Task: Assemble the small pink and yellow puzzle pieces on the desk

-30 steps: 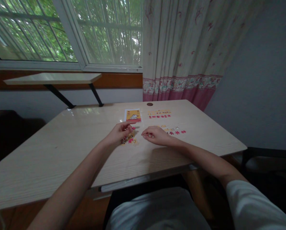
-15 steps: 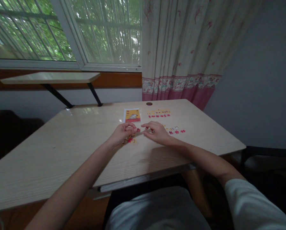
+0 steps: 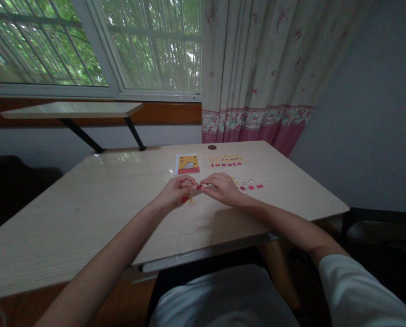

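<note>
A small red jigsaw puzzle piece (image 3: 199, 186) is pinched between the fingertips of my left hand (image 3: 176, 190) and my right hand (image 3: 223, 189), just above the desk. Both hands are closed on it from opposite sides. Beneath my left hand lie more puzzle pieces (image 3: 185, 199), red and yellow, partly hidden by the fingers. Beside my right hand is a row of red pieces (image 3: 251, 187), with yellow and white ones behind it; the hand covers that row's left end.
A picture card (image 3: 188, 164) with a white animal on yellow and red lies beyond my hands. Further back right are rows of yellow and red pieces (image 3: 226, 164). A raised shelf (image 3: 76, 110) stands at the desk's back left. The desk (image 3: 97, 204) has a round cable hole (image 3: 212, 147).
My left hand has shifted slightly right with the red piece. My right hand's fingers have closed from a gap onto the piece.
</note>
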Motion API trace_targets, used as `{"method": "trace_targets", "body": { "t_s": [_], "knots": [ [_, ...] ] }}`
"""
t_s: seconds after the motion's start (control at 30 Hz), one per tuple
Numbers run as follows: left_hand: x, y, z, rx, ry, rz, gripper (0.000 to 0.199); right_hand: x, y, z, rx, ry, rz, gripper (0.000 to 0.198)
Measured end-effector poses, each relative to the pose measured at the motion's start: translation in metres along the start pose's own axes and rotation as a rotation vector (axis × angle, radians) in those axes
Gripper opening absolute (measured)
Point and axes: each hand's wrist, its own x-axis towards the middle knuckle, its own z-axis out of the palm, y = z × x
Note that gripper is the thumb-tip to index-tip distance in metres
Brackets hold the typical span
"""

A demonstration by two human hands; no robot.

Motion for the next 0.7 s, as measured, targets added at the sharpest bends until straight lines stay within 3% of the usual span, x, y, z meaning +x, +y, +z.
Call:
{"method": "trace_targets", "body": {
  "t_s": [0.13,0.23,0.37,0.57,0.7],
  "knots": [
    [0.003,-0.001,-0.019,0.172,0.098,0.131,0.041,0.001,0.009,-0.012,0.037,0.101,0.022,0.023],
    [0.004,0.001,-0.038,0.506,0.187,0.183,0.028,0.001,0.018,-0.020,0.048,0.135,0.043,0.022],
    [0.001,0.003,-0.056,0.892,0.200,0.206,0.021,0.000,0.025,-0.024,0.034,0.115,0.067,0.021],
    [-0.001,0.005,-0.062,1.073,0.163,0.189,0.022,-0.001,0.033,-0.022,-0.004,0.077,0.048,0.023],
    [-0.001,0.005,-0.064,1.089,0.159,0.193,0.022,0.004,0.057,-0.035,-0.068,0.065,0.076,0.025]
  ]
}}
